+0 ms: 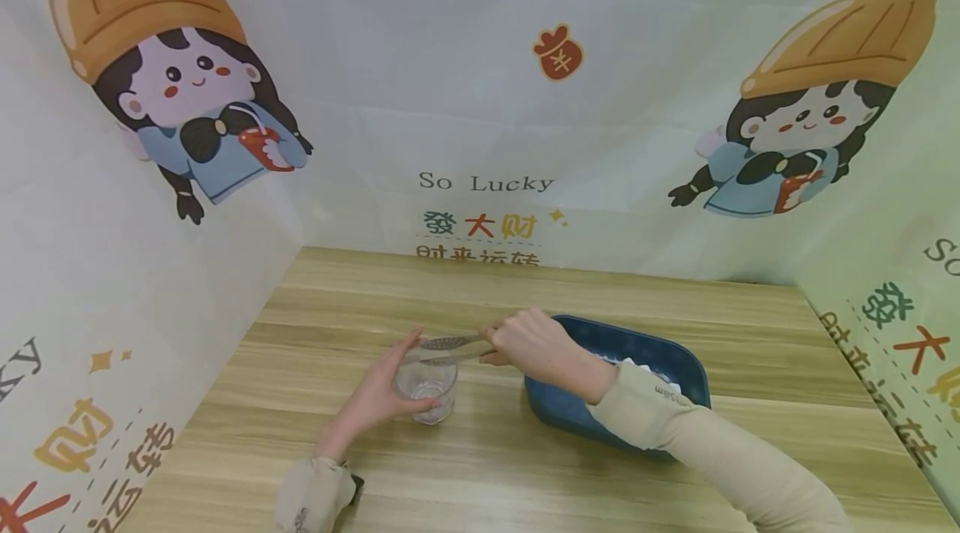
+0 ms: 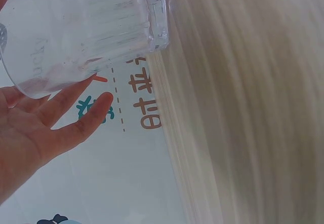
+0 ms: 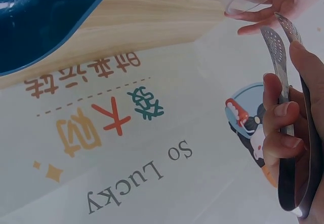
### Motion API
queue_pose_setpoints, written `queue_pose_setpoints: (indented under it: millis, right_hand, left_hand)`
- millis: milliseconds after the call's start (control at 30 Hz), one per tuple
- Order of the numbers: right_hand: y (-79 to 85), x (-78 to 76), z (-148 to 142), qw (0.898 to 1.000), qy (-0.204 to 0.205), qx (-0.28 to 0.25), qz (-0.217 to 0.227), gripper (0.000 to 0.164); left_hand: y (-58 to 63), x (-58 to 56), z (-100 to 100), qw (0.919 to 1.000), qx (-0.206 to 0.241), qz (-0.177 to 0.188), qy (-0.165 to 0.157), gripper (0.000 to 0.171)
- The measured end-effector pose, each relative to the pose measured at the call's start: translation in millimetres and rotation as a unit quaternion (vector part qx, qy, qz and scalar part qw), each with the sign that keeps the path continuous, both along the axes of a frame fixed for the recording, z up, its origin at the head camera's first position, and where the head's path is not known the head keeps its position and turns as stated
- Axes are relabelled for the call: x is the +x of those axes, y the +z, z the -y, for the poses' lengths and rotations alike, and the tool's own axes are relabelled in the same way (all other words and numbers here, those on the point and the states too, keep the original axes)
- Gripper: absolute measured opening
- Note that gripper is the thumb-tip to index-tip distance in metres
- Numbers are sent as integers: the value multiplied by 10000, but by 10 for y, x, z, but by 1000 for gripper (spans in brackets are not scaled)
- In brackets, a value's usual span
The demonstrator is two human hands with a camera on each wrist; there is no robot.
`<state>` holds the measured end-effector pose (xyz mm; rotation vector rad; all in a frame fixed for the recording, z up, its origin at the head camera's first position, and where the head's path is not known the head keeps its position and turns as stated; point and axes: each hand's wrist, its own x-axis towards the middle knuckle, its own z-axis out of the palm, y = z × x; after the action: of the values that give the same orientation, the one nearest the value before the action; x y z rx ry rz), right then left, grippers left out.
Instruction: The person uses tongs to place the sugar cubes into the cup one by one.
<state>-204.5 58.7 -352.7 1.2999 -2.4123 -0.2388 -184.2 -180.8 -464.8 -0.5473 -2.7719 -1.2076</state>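
A clear drinking glass (image 1: 432, 393) stands upright on the wooden table, left of the middle in the head view. My left hand (image 1: 378, 389) holds it from the left, thumb at the front and fingers behind. The left wrist view shows the clear wall of the glass (image 2: 86, 31) close up, spread fingers beside it. My right hand (image 1: 536, 349) grips metal tongs (image 1: 448, 342) whose perforated heads reach over the glass rim. In the right wrist view the tong heads (image 3: 276, 46) stand apart with nothing visible between them.
Right of the glass, a dark blue tray (image 1: 693, 366) stands under my right forearm. White pieces (image 1: 632, 364) show inside it, partly hidden by the sleeve. A printed cloth backdrop (image 1: 622, 141) closes off the table's back and sides.
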Motion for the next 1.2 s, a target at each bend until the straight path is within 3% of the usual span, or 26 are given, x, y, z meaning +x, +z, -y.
queue_pose_setpoints:
  millis: [433,700,1200]
  right_hand:
    - [-32,1,-34,9999,41,-119,-40,28]
    - [-31,-4,-65,9988,-98,-444,167,29]
    - [-72,6,-132,9952,-24,-939,284,25]
  left_hand:
    - [3,2,-9,10000,37,-41,-26,102]
    - [-4,5,-3,9999,5,132,72,104]
    - [-5,-3,0,9999,62,89,55,103]
